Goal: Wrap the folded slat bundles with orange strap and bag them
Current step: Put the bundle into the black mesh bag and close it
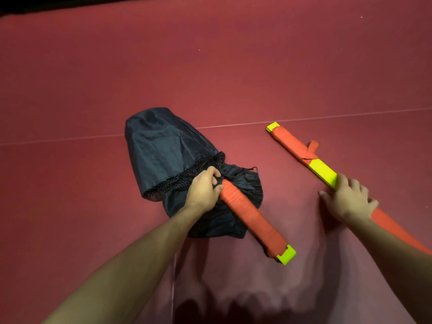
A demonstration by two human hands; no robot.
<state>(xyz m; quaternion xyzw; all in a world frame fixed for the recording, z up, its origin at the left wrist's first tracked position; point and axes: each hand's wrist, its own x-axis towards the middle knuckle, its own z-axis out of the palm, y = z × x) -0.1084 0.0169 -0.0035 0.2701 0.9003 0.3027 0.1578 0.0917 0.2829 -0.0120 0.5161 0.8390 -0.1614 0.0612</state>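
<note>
Red mat (233, 66): left hand (203, 190) pinches bag (159, 146) hiding bundle (252, 216) tip; splayed right hand (348, 199) covers second bundle (294, 146)

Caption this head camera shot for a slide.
Left hand grips the black bag around one strapped bundle; right hand touches the second bundle.
</note>
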